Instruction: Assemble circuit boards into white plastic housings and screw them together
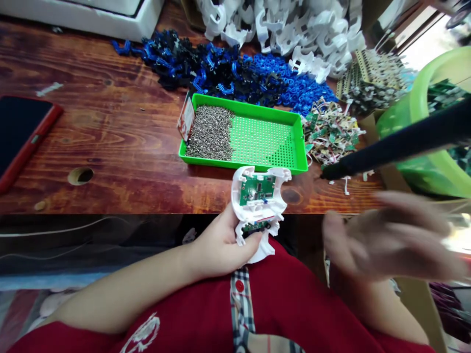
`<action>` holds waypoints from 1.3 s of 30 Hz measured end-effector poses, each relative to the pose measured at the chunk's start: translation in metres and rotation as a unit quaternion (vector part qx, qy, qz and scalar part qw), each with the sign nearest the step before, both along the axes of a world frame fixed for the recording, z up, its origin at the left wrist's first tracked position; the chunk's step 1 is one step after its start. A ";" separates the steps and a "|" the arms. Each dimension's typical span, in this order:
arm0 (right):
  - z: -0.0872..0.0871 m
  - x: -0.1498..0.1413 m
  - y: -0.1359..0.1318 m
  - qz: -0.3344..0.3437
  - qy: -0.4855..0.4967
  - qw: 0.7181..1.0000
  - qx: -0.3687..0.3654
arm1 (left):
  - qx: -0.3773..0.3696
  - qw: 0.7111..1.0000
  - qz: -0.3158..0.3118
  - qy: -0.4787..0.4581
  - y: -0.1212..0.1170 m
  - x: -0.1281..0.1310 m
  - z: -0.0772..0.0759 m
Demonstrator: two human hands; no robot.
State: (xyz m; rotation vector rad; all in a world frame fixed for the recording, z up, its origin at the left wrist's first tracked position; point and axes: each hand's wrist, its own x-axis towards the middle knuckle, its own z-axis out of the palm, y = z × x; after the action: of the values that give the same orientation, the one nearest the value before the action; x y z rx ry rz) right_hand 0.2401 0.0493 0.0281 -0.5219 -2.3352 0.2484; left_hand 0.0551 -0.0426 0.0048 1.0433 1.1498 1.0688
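The left hand grips a curved white plastic shell with green circuit boards inside; the right hand, blurred, looks loosely open.

L hand holding wht housing w/ grn PCB; R hand blurred, apart.

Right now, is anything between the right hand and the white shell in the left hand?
Nothing visible stands between the right hand and the white shell; the black rod slants in beyond, over the table.
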 end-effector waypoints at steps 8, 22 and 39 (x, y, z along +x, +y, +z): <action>0.030 -0.015 -0.004 0.109 -0.133 0.973 0.156 | 0.061 0.996 -0.002 0.058 0.001 0.000 0.001; 0.017 -0.032 0.010 0.103 -0.101 0.961 0.235 | -0.010 1.000 -0.010 0.020 0.002 -0.005 0.006; 0.004 -0.040 -0.008 0.096 0.008 0.993 -0.061 | 0.186 0.969 -0.013 0.162 0.000 -0.013 -0.012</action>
State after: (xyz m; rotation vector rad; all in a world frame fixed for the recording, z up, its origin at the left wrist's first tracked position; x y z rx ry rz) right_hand 0.2005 0.0411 0.0326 -0.3512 -2.3668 0.4871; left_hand 0.0416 -0.0428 -0.0077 1.5690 1.2129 1.1487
